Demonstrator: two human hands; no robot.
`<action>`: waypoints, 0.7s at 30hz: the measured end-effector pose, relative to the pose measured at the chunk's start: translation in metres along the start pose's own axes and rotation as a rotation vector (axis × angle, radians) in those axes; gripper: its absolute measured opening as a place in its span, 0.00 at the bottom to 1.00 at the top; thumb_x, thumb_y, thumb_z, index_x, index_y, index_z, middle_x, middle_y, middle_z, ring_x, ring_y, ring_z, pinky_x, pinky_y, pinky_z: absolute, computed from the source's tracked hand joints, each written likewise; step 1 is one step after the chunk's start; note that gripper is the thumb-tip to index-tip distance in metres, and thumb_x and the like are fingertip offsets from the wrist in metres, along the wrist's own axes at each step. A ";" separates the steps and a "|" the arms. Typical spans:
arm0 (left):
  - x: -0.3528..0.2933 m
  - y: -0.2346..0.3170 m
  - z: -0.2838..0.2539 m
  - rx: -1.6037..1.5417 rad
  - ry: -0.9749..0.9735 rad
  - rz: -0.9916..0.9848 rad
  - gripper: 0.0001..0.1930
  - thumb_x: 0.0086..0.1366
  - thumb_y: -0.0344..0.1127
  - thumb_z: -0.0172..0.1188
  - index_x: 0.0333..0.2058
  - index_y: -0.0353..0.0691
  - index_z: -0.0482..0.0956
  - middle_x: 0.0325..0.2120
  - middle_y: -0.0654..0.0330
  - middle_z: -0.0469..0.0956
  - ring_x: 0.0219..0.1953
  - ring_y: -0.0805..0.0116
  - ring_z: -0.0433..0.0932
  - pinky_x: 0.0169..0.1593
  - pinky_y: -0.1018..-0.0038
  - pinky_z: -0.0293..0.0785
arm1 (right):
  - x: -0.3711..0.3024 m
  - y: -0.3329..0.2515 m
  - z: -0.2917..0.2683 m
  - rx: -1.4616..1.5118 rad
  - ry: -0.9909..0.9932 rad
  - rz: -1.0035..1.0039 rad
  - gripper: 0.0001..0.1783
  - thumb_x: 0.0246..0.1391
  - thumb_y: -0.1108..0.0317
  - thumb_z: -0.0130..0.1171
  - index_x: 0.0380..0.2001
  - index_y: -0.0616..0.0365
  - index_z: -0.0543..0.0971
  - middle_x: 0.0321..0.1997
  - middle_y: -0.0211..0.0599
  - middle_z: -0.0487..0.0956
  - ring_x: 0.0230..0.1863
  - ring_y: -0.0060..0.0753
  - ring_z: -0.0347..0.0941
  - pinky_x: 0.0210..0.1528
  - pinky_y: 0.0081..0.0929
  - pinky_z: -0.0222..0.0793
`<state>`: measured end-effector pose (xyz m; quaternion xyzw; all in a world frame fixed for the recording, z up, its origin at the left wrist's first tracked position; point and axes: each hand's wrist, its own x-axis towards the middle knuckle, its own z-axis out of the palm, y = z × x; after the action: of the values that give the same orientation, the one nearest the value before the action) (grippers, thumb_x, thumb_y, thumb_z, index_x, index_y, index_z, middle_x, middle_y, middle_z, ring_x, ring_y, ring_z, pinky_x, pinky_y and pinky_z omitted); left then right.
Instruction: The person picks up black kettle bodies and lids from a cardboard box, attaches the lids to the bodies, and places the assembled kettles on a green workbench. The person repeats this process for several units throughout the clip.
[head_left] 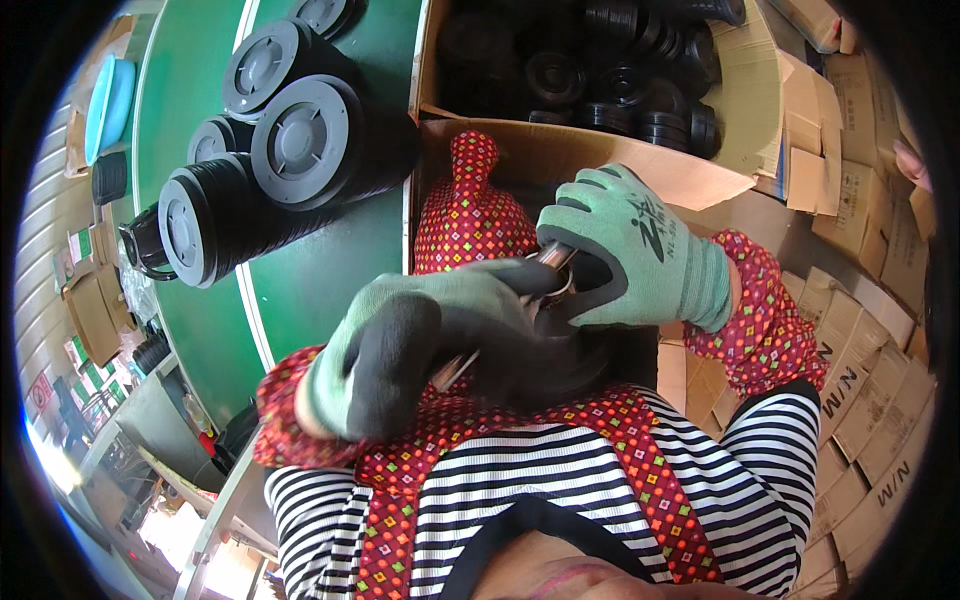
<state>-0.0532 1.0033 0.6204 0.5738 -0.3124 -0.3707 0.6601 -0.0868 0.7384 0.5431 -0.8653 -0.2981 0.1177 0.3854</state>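
In the head view, the gloved right hand [625, 250] grips a shiny metal piece [555, 257] between both hands; the left hand [410, 340] curls beside it, its hold unclear; black stacks [305, 140] lie on the green table [205, 325]

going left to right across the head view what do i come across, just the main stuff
Light blue basin → stacks of black round parts with grey discs → gloved left hand → gloved right hand → piled cardboard boxes.
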 end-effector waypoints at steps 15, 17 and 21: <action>0.019 -0.041 -0.041 0.869 -0.132 -0.233 0.21 0.53 0.32 0.71 0.47 0.35 0.83 0.31 0.46 0.83 0.36 0.41 0.84 0.41 0.59 0.81 | -0.008 -0.066 -0.008 -0.395 -0.068 0.392 0.44 0.56 0.26 0.60 0.55 0.57 0.79 0.38 0.39 0.79 0.36 0.42 0.80 0.40 0.42 0.74; 0.024 -0.067 -0.051 0.789 -0.073 -0.115 0.15 0.51 0.31 0.67 0.39 0.34 0.82 0.28 0.46 0.81 0.32 0.41 0.81 0.39 0.60 0.79 | -0.015 -0.068 -0.005 -0.486 -0.034 0.368 0.45 0.57 0.28 0.60 0.59 0.58 0.78 0.35 0.40 0.80 0.32 0.40 0.80 0.34 0.38 0.74; 0.041 -0.097 -0.056 0.702 0.001 0.058 0.11 0.52 0.33 0.64 0.34 0.34 0.82 0.25 0.46 0.80 0.27 0.43 0.79 0.34 0.62 0.76 | -0.013 -0.085 -0.012 -0.591 -0.089 0.459 0.42 0.57 0.32 0.64 0.58 0.60 0.78 0.32 0.40 0.79 0.29 0.39 0.80 0.32 0.37 0.74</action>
<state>0.0026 0.9915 0.5162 0.7568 -0.4366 -0.2214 0.4331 -0.1285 0.7678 0.6132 -0.9775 -0.1339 0.1476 0.0695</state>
